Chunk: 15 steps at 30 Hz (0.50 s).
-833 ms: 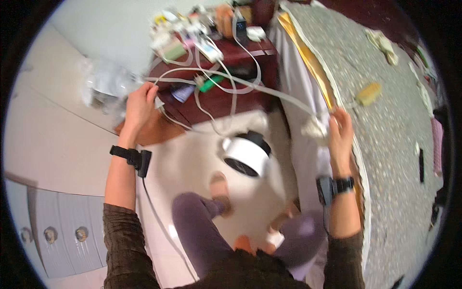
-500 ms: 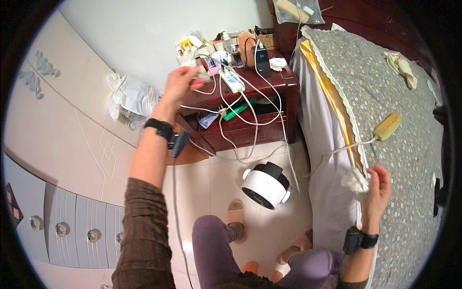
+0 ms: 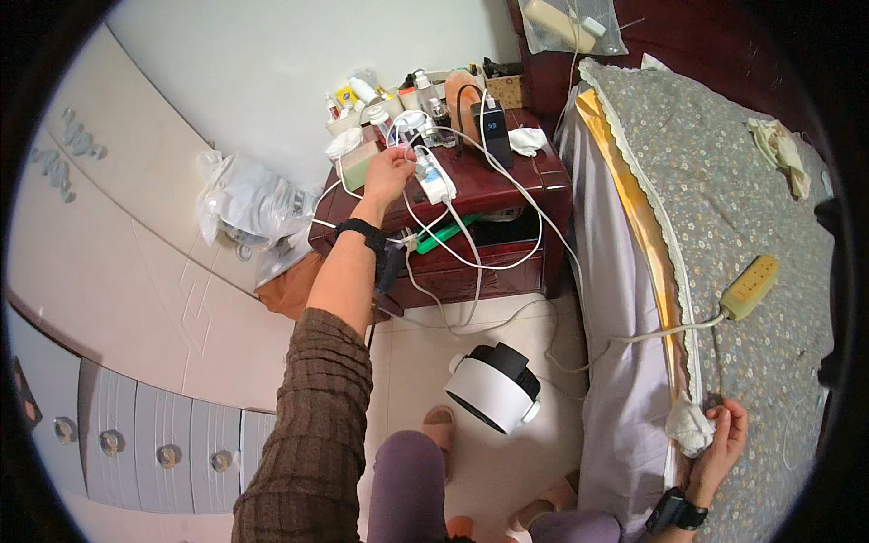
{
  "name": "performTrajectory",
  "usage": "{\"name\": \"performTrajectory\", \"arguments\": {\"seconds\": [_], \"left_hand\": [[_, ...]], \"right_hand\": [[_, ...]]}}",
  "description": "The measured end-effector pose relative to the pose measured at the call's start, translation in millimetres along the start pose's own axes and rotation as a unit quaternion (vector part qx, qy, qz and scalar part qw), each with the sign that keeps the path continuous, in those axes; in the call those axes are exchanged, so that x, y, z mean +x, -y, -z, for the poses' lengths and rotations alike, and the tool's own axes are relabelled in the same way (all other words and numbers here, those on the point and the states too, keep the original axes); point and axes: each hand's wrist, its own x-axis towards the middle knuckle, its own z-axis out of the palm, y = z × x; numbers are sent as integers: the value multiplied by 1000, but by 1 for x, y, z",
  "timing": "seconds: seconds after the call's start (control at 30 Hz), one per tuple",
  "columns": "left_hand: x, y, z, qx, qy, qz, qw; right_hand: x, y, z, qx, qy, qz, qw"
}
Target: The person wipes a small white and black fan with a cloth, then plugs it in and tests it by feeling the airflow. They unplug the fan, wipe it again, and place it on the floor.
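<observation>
My left hand (image 3: 389,174) reaches out over the dark red nightstand (image 3: 507,195) and pinches a thin white cable (image 3: 409,145) beside a white power strip (image 3: 434,177). Several white cables trail from the nightstand top down its front. My right hand (image 3: 721,445) rests on the edge of the flowered bedspread (image 3: 742,235) and holds a crumpled white tissue (image 3: 690,425). A thick white cord (image 3: 652,335) runs up the bed edge past that hand to a yellow power strip (image 3: 749,286) lying on the bed.
Bottles, jars and a small dark box with a lit display crowd the nightstand's back. A round white fan (image 3: 496,387) sits on the tiled floor by my feet. A clear plastic bag (image 3: 249,208) leans against the wall at left. A pale cabinet (image 3: 136,434) stands at lower left.
My left hand has moved from the cables in front of the nightstand up onto its top. My right hand has dropped lower along the bed edge, still with the tissue.
</observation>
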Motion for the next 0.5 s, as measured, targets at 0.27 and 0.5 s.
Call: {"name": "performTrajectory", "arguments": {"seconds": [0.27,0.5], "left_hand": [[18,0,-6,46,-1,-1,999],[23,5,-7,83,56,-11,995]], "right_hand": [[-3,1,-1,-41,-9,11,999],[-3,-2,2,-44,-18,3,999]]}}
